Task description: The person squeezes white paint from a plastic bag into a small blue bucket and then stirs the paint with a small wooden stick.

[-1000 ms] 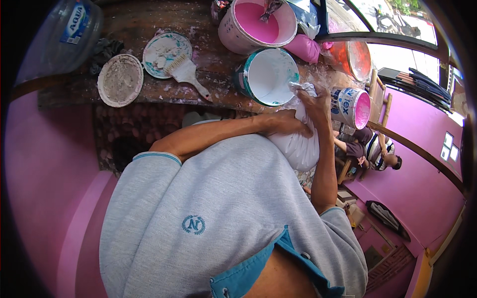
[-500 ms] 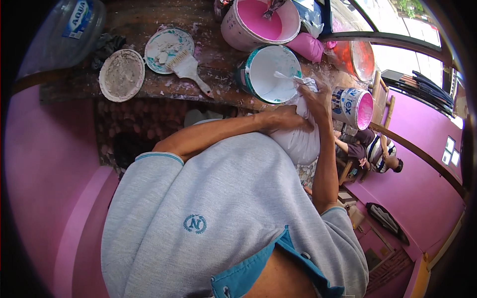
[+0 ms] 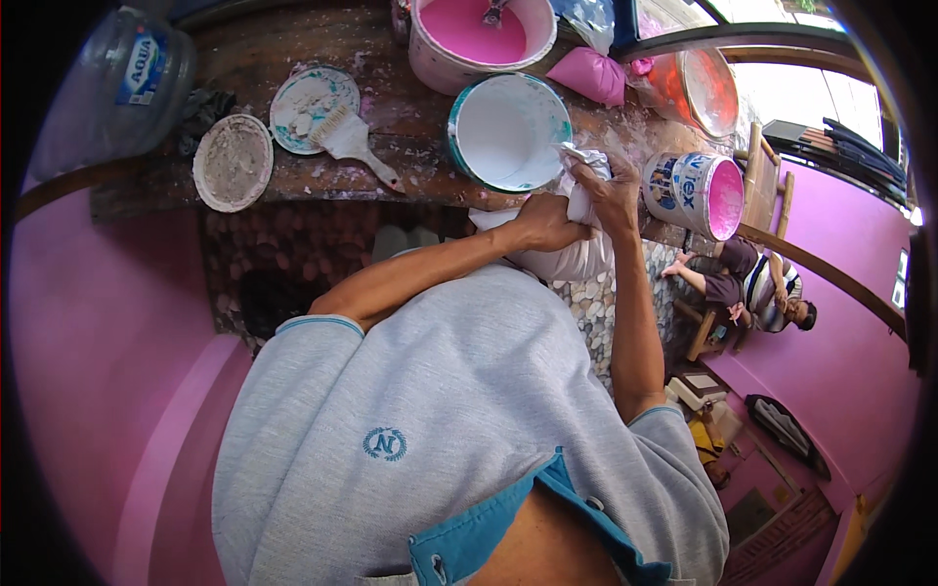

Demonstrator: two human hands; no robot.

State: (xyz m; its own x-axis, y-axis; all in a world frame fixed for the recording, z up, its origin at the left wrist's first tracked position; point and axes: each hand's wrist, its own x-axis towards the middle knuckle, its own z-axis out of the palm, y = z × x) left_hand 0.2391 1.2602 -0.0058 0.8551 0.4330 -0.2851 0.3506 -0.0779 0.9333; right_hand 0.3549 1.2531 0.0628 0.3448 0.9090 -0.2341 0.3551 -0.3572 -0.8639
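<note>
You have lettering at three points. Far left, your clear plastic bottle (image 3: 112, 103) bears a blue label (image 3: 143, 66) with large white capitals; the finer print beneath is too small to read. At the right, your white bucket (image 3: 694, 198), pink inside, carries bold blue lettering (image 3: 690, 183) on its wall, partly cut off by the curve. Near, the chest of your grey shirt (image 3: 469, 352) shows a teal emblem (image 3: 385, 443): a single capital letter framed by a leafy wreath.
</note>
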